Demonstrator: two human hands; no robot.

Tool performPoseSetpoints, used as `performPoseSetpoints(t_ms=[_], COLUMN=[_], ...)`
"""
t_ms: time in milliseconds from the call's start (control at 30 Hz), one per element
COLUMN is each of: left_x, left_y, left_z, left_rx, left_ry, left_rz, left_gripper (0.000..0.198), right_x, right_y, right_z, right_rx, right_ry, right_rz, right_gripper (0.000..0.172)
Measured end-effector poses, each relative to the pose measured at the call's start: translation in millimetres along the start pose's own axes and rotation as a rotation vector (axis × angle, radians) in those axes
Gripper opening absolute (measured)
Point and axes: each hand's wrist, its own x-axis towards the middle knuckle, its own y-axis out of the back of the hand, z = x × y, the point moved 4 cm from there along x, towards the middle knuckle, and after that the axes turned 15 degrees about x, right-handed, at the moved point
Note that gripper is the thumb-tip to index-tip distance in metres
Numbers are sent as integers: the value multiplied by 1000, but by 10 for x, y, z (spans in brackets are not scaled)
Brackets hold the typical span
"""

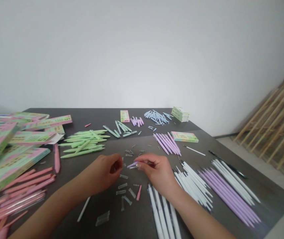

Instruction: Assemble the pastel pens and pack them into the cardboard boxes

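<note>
My right hand (pixel 154 167) pinches a small purple pen tip piece (pixel 132 164) between thumb and index finger, pointing left over the dark table. A clear little part sits just beneath it. To its left, my left hand (pixel 110 169) is closed, fingertips curled to the thumb; whatever it may hold is hidden. The two hands are apart. Between and below them lie several clear plastic sleeves (pixel 122 186) and a pink pen tip piece (pixel 139 193). Small metallic pieces (pixel 129 152) are scattered just beyond the hands.
Green pens (pixel 84 142) and pink pen parts (pixel 30 182) lie left, beside printed boxes (pixel 20 159). On the right are white refills (pixel 194 184), purple barrels (pixel 229 196) and white pens (pixel 163 212). Blue tips (pixel 157 117) and stacked boxes (pixel 180 114) stand at the back.
</note>
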Motion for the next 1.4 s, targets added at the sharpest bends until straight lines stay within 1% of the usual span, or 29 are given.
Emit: performPoseSetpoints(t_ms=[67,167,400,567,633,767,867,1000,1067,1133,1200,1233,1333,1400], left_x=[-40,-83,-93,-108,-115,-123,-125,-132,-134,-133,-132,-133,-141,-151], left_y=[75,134,134,168,185,202,213,250,259,261,253,246,213,194], left_z=[60,125,138,154,154,154,159,173,184,184,174,168,169,189], left_rx=[-62,-86,-79,-107,-110,-110,-118,-139,-152,-152,-139,-130,-121,-129], left_ry=[1,-16,-20,-30,-25,-23,-30,-22,-21,-23,-27,-30,-52,-66], left_rz=[-14,-9,36,17,29,48,52,34,2,-2,25,41,63,61], left_gripper=[14,13,9,10,9,9,8,8,8,8,8,8,8,9], right_x=[-19,-43,-58,-79,-83,-77,-64,-45,-39,-39,-46,-53,-89,-116], right_y=[-10,-7,-17,-18,-9,13,11,7,10,14,17,13,-30,-69], right_z=[-61,-115,-138,-165,-150,-75,-21,33,50,53,21,-13,-150,-208], right_rx=[4,-9,-65,-103,-80,7,49,64,67,59,26,-5,-118,-149], right_ry=[45,93,132,184,153,17,-60,-106,-110,-106,-72,-30,154,232], right_rz=[-1,7,-29,-44,-26,33,44,37,31,22,19,14,-37,-82], right_gripper=[10,12,14,16,15,9,8,10,10,10,10,10,16,21])
